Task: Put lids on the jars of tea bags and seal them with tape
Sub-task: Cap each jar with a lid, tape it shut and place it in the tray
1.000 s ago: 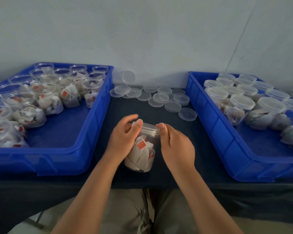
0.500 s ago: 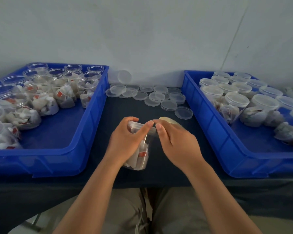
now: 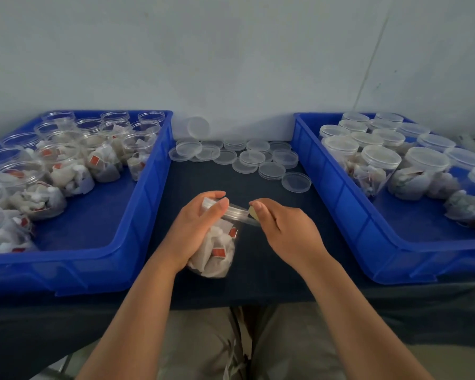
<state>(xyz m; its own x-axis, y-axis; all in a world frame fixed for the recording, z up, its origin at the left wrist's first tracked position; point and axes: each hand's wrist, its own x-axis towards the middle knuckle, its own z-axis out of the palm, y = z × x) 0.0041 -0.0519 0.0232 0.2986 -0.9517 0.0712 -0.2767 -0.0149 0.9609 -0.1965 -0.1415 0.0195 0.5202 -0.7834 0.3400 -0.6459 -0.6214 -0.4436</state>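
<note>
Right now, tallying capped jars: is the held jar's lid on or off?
On: the clear lid caps the jar that the left hand grips; the right hand pinches a yellowish strip at its rim.

Clear glossy plastic jar (image 3: 217, 242) (paper tea bags inside), matt dark tablecloth (image 3: 258, 270).

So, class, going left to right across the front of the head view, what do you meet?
Left blue bin → left hand → held jar → tape piece → right hand → right blue bin.
</note>
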